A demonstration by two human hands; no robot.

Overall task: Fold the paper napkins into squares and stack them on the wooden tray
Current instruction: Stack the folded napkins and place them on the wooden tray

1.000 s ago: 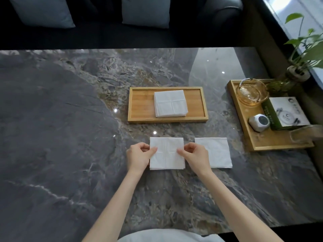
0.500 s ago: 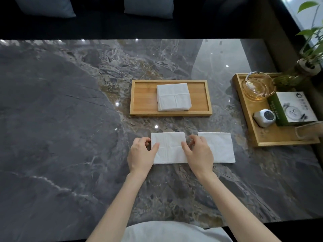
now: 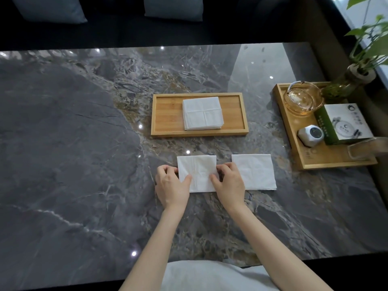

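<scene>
Both hands pinched one folded napkin (image 3: 197, 173) by its side edges: the left hand (image 3: 171, 186) had its thumb laid on top near the left edge with the fingers curled at that edge, and the right hand (image 3: 230, 183) mirrored it on the right edge, thumb on top. So each grip was grasping the same napkin, which lay flat on the dark marble desk (image 3: 73, 154) just in front of the person. A second napkin (image 3: 254, 172) lay flat on the desk just beside the right hand, free of any grip. Farther back, the wooden tray (image 3: 165, 114) carried a neat stack of folded napkins (image 3: 202, 113) near its middle. At the right edge of the desk, another tray (image 3: 327, 160) held a glass bowl (image 3: 303, 100), a green and white box (image 3: 344, 122) and a small white cube-shaped gadget (image 3: 310, 135). A potted plant (image 3: 361, 66) stood behind it.
</scene>
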